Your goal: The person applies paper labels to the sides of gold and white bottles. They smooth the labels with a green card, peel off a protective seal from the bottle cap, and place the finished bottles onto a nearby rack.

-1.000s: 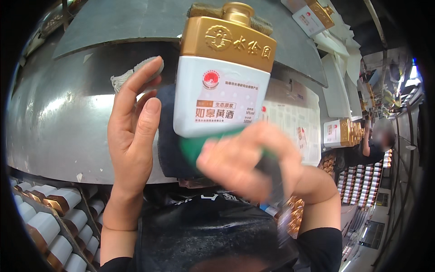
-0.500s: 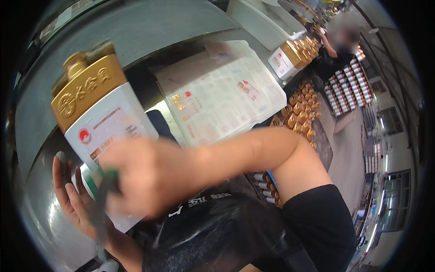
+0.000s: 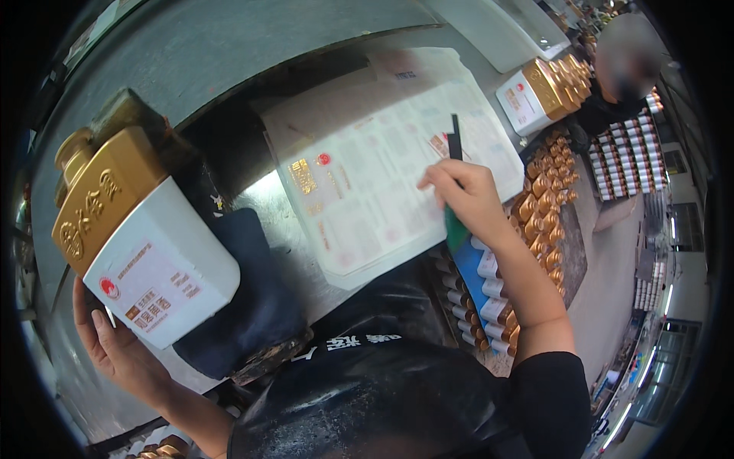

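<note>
A white bottle (image 3: pixel 180 249) with a gold moulded shoulder and red and bronze print lies tilted at the left, propped on a dark blue cloth pad (image 3: pixel 256 283). My left hand (image 3: pixel 122 356) holds it at the lower edge of its gold shoulder, thumb in front and fingers partly hidden behind. My right hand (image 3: pixel 474 195) is above the right part of a stack of translucent printed sheets (image 3: pixel 382 222). It is closed round a thin flat tool (image 3: pixel 456 145), black at one end and green at the other. Its forefinger points toward the top sheet; contact is unclear.
Another white and gold bottle group (image 3: pixel 527 103) stands past the sheets, beside a white tray (image 3: pixel 505 30). Rows of gold-topped bottles (image 3: pixel 547 206) fill the right side below the grey metal table (image 3: pixel 306 34). A co-worker (image 3: pixel 612 107) is at the far right.
My right hand swung from in front of the bottle rightward to over the sheets, carrying the tool. The bottle shifted left and tilted further; my left hand closed on its edge.
</note>
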`<state>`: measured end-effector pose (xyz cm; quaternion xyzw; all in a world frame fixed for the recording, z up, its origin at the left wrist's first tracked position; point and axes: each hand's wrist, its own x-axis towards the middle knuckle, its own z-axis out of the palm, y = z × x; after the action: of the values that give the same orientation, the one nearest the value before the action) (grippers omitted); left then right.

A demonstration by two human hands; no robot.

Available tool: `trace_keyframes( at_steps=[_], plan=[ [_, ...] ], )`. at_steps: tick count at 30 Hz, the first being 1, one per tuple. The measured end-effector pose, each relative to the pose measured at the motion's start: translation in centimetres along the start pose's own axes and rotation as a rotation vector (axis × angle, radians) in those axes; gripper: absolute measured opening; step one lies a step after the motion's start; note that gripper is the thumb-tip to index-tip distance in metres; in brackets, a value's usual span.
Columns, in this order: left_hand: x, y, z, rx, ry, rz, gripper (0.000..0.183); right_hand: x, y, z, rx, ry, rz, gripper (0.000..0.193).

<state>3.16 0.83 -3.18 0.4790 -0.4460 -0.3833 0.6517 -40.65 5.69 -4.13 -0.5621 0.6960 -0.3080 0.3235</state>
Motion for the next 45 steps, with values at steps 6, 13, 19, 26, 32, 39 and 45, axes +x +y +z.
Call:
trace_keyframes(
  at_steps=[6,13,19,26,32,39,45],
  plan=[
    [-0.5,1.5,1.2,0.136,0.154,0.080,0.040,7.6,1.1,2.0,-0.786,0.117,-0.452,0.033],
    [0.4,0.7,0.9,0.333,0.275,0.146,0.038,-3.3,3.1,-1.6,-0.886,-0.101,-0.468,0.037],
    [1.7,1.2,0.4,0.602,0.231,0.310,0.036,-7.1,4.3,-2.4,-0.655,0.175,-0.396,0.032],
    [0.2,2.2,-0.9,0.294,0.164,0.292,0.037,-8.3,4.5,1.5,-0.679,0.177,-0.514,0.041],
    [-1.0,2.5,-2.6,0.233,0.142,0.321,0.034,-6.2,0.9,3.5,-0.445,0.018,-0.635,0.048],
    [-1.5,2.5,-3.0,0.240,0.213,0.309,0.034,-6.3,4.4,0.8,-0.664,0.088,-0.667,0.049],
    [-0.3,1.9,-3.6,0.186,0.088,0.306,0.032,-6.1,6.5,0.7,-0.625,0.193,-0.779,0.051]
  ],
)
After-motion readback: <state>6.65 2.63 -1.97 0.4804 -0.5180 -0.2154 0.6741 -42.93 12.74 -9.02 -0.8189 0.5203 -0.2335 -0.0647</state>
